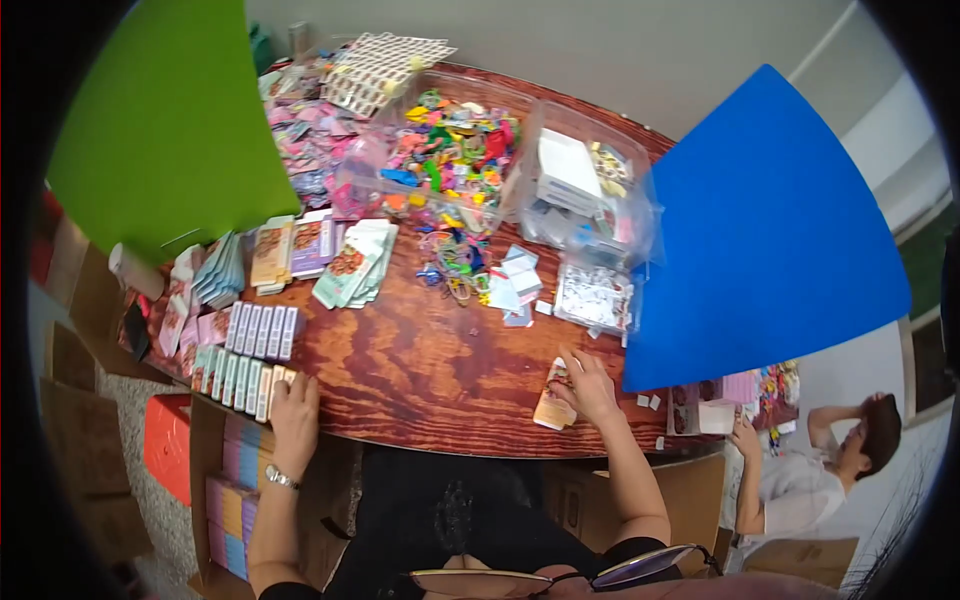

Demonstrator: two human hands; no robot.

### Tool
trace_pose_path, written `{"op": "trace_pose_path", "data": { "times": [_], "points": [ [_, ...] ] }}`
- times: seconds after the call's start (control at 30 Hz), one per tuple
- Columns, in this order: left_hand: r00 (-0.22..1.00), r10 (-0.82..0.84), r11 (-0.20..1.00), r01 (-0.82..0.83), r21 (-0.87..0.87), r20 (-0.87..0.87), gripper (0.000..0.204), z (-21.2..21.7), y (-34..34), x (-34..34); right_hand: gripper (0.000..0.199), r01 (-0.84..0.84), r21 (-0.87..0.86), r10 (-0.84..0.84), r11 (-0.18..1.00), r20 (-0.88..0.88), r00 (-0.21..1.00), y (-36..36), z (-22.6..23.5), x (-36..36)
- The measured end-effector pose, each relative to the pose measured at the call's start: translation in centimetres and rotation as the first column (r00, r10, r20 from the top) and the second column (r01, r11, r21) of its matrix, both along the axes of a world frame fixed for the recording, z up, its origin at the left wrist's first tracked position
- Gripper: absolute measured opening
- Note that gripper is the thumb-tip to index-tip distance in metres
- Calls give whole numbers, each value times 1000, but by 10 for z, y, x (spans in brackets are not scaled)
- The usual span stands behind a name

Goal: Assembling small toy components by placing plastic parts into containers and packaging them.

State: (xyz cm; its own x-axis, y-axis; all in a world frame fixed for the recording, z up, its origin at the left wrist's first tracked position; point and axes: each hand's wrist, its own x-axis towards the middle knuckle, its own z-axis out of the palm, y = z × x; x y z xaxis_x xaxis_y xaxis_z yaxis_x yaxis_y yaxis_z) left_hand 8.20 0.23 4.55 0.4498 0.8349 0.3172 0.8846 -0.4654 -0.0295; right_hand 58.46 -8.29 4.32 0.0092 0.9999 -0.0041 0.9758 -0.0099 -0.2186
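A green panel (170, 120) stands at left, a blue panel (770, 240) at right. A white grid sheet (385, 75) lies far left. Near left is a red plastic object (168, 450); at right, another person (800, 495).

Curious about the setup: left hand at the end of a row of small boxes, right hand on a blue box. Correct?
Not blue: the head view shows an orange box under the right hand. The left hand is indeed at the row's end.

just left of the blue board (770, 230), the right hand (588, 387) touches an orange box (551, 411); farther left, the left hand (295, 408) touches small upright boxes (240, 382).
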Motion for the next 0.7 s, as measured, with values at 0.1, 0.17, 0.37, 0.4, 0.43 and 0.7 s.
{"op": "trace_pose_path", "data": {
  "times": [0.1, 0.17, 0.37, 0.4, 0.43, 0.7],
  "points": [
    [1000, 5, 999, -4, -40, 24, 21, -4, 2, 3, 112, 225, -244, -227, 943, 21, 974, -20, -4, 23],
    [1000, -8, 999, 9, -50, 26, 22, -5, 3, 7, 109, 250, -228, -251, 941, 24, 968, -22, -12, 27],
    [999, 1, 995, 3, -96, 45, 27, 1, -3, 11, 86, 246, -227, -249, 942, 16, 968, -22, -36, 35],
    [999, 4, 996, 0, -94, 42, 30, 2, -4, 11, 78, 245, -221, -253, 944, -5, 968, -21, -36, 35],
    [999, 4, 996, 0, -94, 44, 30, 2, -4, 11, 78, 245, -220, -252, 944, -4, 968, -20, -35, 36],
    [914, -173, 978, 203, -44, 368, 45, 50, -12, 79, 27, 131, 183, -85, 974, -237, 968, -5, -7, 30]
  ]
}}
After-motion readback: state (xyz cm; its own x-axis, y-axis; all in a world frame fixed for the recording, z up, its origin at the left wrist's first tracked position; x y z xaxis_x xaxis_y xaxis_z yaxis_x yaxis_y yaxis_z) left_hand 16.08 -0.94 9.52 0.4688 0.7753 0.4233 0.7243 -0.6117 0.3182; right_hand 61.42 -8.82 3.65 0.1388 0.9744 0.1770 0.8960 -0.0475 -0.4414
